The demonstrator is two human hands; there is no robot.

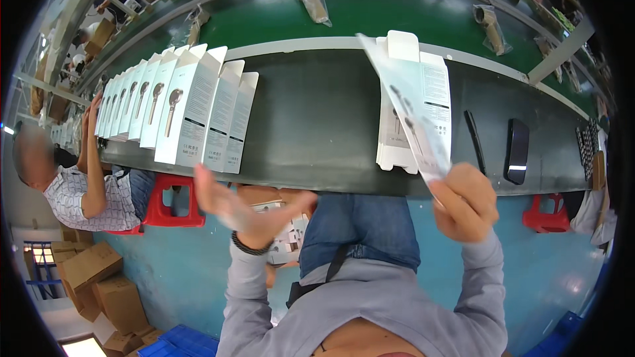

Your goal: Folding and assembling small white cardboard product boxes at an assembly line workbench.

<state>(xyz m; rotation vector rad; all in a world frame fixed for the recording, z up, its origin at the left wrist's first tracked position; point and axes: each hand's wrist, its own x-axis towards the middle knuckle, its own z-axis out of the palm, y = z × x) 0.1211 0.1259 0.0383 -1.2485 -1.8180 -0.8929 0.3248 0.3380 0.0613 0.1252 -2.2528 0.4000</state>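
My right hand pinches the lower end of a flattened white carton, which tilts up and away to the left, slightly blurred. Behind it, more flat cartons lie on the dark worktable. My left hand, smeared at the fingertips, is held palm up over the table's near edge with thumb and fingers apart and nothing in it. Ahead of that hand, on the left, stand several erected white boxes in a row. Each front in view bears a picture of a hand shower; some top flaps stick up.
A black pen and a dark phone lie to the right. Beyond the table, bagged items rest on a green conveyor. A person sits at the left near a red stool. Brown cartons are piled lower left.
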